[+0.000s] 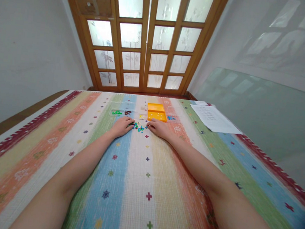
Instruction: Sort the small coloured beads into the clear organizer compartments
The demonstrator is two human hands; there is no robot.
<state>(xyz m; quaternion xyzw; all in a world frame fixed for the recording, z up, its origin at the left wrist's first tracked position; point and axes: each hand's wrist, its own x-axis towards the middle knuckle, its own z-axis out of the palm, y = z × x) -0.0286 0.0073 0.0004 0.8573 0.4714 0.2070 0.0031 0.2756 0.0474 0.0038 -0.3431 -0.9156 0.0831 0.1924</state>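
A loose pile of tiny coloured pieces [141, 129], mostly blue and green with some dark and yellow ones, lies on the tablecloth between my hands. My left hand [123, 126] rests at the pile's left side, its fingers curled together by the pieces. At the right side is my right hand [158, 126], with fingertips drawn together beside a blue piece. Whatever either hand pinches is too small to make out. Just beyond, a clear tray holds green pieces [116, 112], dark red pieces [127, 113] and yellow pieces [141, 116] in separate spots.
An open orange-yellow box [156, 107] with a few whitish pieces stands behind my right hand. Blue pieces [171, 118] lie to its right. Printed paper sheets [214, 119] lie at the far right on the striped tablecloth [135, 184]. Wooden glass doors [146, 57] rise beyond the table.
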